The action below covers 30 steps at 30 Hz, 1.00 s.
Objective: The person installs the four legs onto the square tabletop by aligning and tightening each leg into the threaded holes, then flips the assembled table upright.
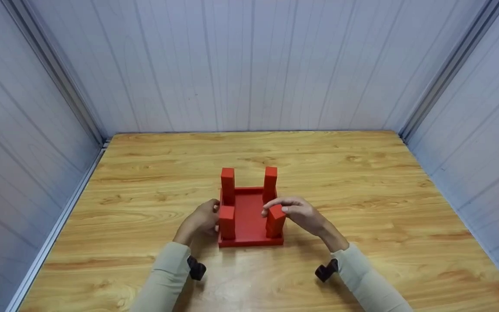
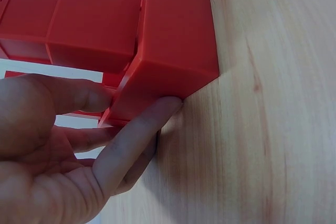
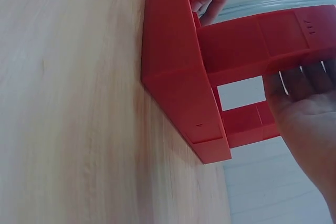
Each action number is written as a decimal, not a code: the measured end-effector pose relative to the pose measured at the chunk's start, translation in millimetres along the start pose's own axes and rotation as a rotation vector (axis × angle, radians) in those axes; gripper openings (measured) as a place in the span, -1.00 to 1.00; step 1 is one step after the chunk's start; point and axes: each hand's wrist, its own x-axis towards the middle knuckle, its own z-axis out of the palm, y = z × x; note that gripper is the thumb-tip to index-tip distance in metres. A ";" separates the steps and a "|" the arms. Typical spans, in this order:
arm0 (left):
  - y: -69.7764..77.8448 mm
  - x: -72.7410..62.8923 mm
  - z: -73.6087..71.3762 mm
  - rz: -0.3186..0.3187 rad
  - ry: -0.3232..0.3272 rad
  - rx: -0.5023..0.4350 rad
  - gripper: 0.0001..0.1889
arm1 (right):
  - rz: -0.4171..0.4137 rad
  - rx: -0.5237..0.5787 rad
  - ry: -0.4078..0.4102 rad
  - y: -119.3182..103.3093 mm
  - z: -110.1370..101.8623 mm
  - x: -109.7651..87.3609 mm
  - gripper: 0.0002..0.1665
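Note:
A red plastic base (image 1: 251, 243) with a low rim lies on the table, a square red leg upright at each corner, like a small upturned table. My left hand (image 1: 204, 216) grips the base's left side wall; in the left wrist view its thumb is at the rim and its fingers lie against the outer face. My right hand (image 1: 303, 214) holds the near right leg (image 1: 277, 223) near its top, fingers bent over it. In the right wrist view those fingers are partly hidden behind that leg (image 3: 252, 45). The near left leg (image 1: 227, 223) stands beside my left hand.
The wood-grain table (image 1: 362, 173) extends around the red piece on all sides. Pale panel walls (image 1: 249, 65) enclose it at the back, left and right. A small black device (image 1: 196, 268) sits on the left wrist and another (image 1: 326, 270) on the right.

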 end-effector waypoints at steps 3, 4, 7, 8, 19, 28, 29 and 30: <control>0.0 0.1 -0.1 -0.002 0.004 0.006 -0.54 | -0.004 0.024 -0.016 0.0 0.1 0.5 -0.55; -0.1 0.0 -0.1 -0.003 0.005 0.005 -0.54 | -0.002 0.029 -0.016 -0.1 0.0 0.6 -0.56; -0.5 -0.1 -0.3 0.000 0.010 0.008 -0.54 | 0.002 0.043 -0.016 -0.8 0.1 0.5 -0.58; -0.6 -0.3 -0.3 0.003 0.012 0.011 -0.54 | 0.004 0.047 -0.013 -1.2 0.3 0.3 -0.59; -1.6 -2.4 0.0 -0.005 0.001 -0.012 -0.56 | 0.062 -0.004 0.084 -4.4 3.1 -5.2 -0.65; -0.7 0.3 -0.7 -0.018 -0.019 0.003 -0.56 | 0.123 -0.076 0.154 -6.5 3.3 -6.9 -0.66; -0.6 0.2 -0.8 -0.017 -0.018 0.003 -0.56 | 0.126 -0.087 0.158 -6.5 3.4 -6.8 -0.66; -0.7 0.0 -0.9 -0.016 -0.018 0.003 -0.56 | 0.131 -0.100 0.164 -6.6 3.5 -6.7 -0.66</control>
